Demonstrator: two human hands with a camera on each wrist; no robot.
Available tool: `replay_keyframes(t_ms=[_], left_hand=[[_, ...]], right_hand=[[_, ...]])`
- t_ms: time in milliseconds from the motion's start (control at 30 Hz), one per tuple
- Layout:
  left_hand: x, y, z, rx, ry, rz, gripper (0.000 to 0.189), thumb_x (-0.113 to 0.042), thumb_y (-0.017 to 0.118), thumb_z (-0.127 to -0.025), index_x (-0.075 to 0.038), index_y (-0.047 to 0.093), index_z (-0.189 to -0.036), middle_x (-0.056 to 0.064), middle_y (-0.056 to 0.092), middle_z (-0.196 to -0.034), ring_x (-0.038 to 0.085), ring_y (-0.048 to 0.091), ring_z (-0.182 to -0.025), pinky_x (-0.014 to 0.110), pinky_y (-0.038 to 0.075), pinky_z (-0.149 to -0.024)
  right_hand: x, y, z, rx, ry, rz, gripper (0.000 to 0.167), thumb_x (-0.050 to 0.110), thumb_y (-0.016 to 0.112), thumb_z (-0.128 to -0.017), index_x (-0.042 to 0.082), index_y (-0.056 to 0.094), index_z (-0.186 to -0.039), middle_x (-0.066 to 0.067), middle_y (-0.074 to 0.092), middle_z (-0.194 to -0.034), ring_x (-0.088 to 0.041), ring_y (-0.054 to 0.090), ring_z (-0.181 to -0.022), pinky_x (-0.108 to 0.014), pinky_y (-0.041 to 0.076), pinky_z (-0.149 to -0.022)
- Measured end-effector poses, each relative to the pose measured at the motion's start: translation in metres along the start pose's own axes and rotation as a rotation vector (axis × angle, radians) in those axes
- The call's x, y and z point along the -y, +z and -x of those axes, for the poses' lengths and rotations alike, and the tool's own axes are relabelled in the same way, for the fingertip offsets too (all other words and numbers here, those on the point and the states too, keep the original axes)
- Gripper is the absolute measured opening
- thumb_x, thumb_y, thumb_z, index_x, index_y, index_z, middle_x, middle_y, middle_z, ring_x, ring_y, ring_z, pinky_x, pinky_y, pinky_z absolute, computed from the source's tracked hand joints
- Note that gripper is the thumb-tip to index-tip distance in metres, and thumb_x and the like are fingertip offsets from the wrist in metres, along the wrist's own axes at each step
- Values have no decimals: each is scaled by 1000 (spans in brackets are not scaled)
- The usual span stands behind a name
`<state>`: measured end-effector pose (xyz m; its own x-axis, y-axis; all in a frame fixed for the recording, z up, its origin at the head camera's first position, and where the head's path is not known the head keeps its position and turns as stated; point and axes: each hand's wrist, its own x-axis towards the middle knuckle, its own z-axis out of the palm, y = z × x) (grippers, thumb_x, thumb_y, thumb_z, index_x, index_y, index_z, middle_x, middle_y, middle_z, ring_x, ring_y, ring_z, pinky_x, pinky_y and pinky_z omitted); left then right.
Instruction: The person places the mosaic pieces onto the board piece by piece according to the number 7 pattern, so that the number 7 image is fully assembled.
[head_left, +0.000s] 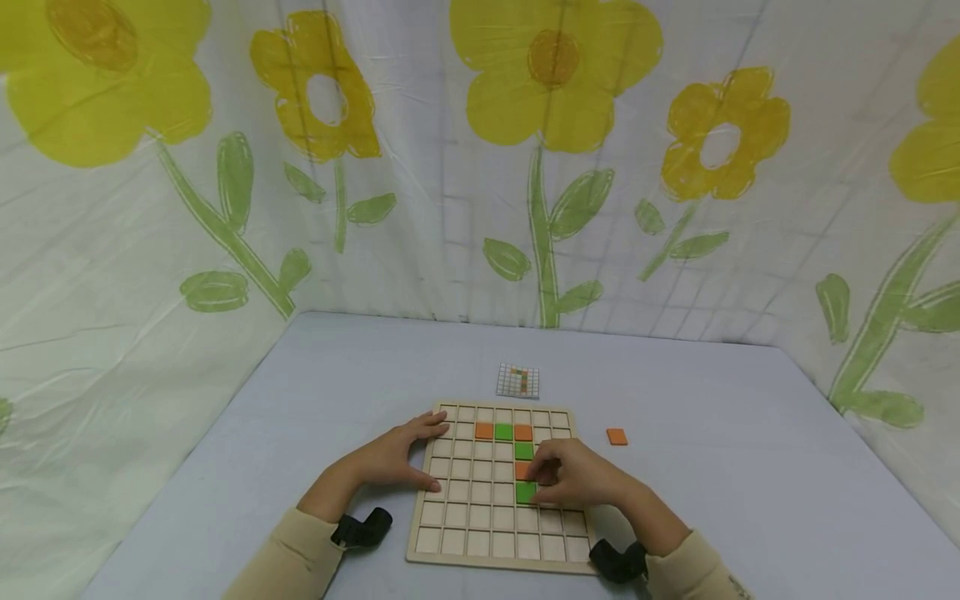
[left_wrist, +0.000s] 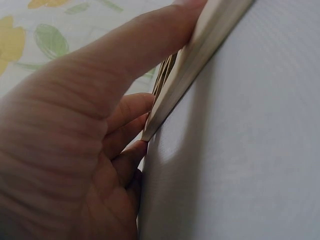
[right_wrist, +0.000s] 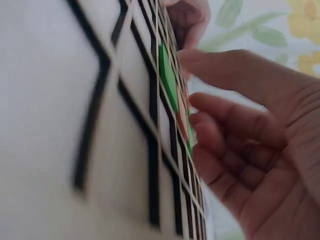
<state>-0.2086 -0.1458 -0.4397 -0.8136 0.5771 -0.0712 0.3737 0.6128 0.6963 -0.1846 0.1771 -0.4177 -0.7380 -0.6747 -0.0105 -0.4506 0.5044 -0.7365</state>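
A wooden grid board (head_left: 461,560) lies on the table with orange and green square tiles in some cells. My left hand (head_left: 386,457) spans its left edge, thumb and fingertips apart and resting on the frame (left_wrist: 172,82). My right hand (head_left: 581,473) is over the right side of the board, holding nothing. Its thumb is right at the lowest green tile (head_left: 526,492), and its index fingertip at the orange tile (head_left: 521,471) above. In the right wrist view, a gap shows between thumb and fingers beside the green tile (right_wrist: 168,77).
A small pattern card (head_left: 517,381) with a printed grid lies beyond the board. One loose orange tile (head_left: 617,437) sits on the table to the right. Behind the table hangs a flower-printed curtain (head_left: 442,208).
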Motion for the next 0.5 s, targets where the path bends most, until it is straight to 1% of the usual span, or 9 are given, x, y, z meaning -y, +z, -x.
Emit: replay_keyframes(t_ms=[100, 300, 500], left_hand=[[-1, 0, 0, -1, 1, -2, 89, -41, 81, -68, -12, 40, -142, 5, 23, -155, 33, 15, -144, 58, 21, -111], [-1, 0, 0, 0, -6, 1, 90, -41, 81, -68, -12, 40, -142, 4, 23, -155, 33, 14, -144, 58, 21, -111], [-1, 0, 0, -4, -10, 6, 90, -41, 82, -67, -13, 40, -142, 4, 23, -155, 33, 14, -144, 58, 21, -111]], right_hand=[[-5, -10, 4, -52, 8, -2, 24, 20, 76, -78, 6, 68, -96, -5, 64, -92, -4, 56, -76, -21, 51, -68], [-26, -32, 12, -134, 63, 3, 28, 18, 75, -78, 1, 68, -99, -10, 66, -93, -1, 55, -75, -22, 51, -68], [-44, -48, 21, -231, 127, 22, 30, 18, 75, -78, -1, 69, -100, -8, 65, -89, -2, 54, -73, -20, 49, -65]])
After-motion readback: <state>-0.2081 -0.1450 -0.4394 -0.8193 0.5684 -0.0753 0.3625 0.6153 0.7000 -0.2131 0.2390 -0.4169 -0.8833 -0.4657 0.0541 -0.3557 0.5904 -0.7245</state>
